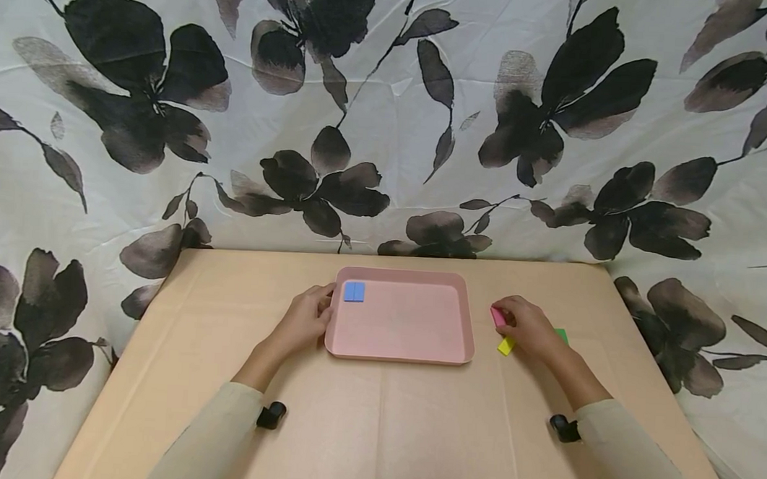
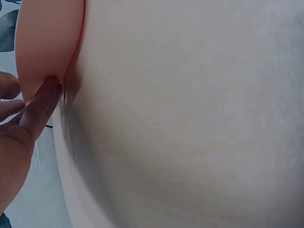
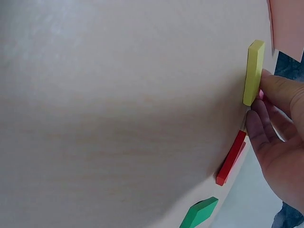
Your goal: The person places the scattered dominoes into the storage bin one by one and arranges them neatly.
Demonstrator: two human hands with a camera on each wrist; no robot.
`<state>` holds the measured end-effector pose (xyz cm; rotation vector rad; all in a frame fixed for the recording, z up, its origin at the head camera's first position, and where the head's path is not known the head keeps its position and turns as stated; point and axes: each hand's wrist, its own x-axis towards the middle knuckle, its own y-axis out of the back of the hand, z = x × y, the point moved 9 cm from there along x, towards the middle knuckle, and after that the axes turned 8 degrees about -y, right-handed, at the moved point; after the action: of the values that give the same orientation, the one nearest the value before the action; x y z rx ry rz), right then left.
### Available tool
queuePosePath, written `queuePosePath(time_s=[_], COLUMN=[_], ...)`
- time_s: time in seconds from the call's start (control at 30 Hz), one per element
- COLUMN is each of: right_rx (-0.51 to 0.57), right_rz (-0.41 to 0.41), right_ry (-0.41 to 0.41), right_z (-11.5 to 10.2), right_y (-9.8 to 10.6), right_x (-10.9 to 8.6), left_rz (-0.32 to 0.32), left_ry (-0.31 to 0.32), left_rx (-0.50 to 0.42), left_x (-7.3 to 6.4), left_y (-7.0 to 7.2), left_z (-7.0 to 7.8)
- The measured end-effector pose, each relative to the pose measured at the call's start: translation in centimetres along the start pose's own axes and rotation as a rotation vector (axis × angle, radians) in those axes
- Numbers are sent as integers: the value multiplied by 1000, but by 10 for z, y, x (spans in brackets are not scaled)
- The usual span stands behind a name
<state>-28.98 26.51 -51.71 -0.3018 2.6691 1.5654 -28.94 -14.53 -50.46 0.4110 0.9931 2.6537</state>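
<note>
My left hand [image 1: 308, 312] holds the left rim of a pink rectangular tray [image 1: 405, 320], with a digit against its corner in the left wrist view. Two small blue blocks [image 1: 354, 291] lie side by side in the tray's far left corner. Right of the tray, my right hand [image 1: 527, 325] pinches a bright pink block [image 1: 498, 316] between thumb and fingers. A yellow block [image 3: 254, 73] lies on the table just beside those fingers. In the right wrist view the pink block is mostly hidden behind the fingers.
A red block [image 3: 231, 158] and a green block [image 3: 199, 213] also lie on the table near my right hand. The light wooden table [image 1: 380, 427] ends just beyond the tray, against a floral cloth [image 1: 415, 125].
</note>
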Motion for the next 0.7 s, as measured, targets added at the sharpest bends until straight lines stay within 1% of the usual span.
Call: queuePosePath(time_s=[0.23,0.43,0.53,0.7], right_rx=[-2,25,31,42], right_rz=[14,8,25,75], right_ry=[1,-37,-31,18], right_z=[1,1,-7,-25], right_y=[0,4,8,16], right_x=[0,-1,-1,-2], left_rz=[1,-2,-3,-5], left_ry=[-4,-11,-9,-7], left_rx=[1,6,13,22], left_x=[-1,0,0,-2], left_y=[0,-1,0,0], left_z=[0,0,1,2])
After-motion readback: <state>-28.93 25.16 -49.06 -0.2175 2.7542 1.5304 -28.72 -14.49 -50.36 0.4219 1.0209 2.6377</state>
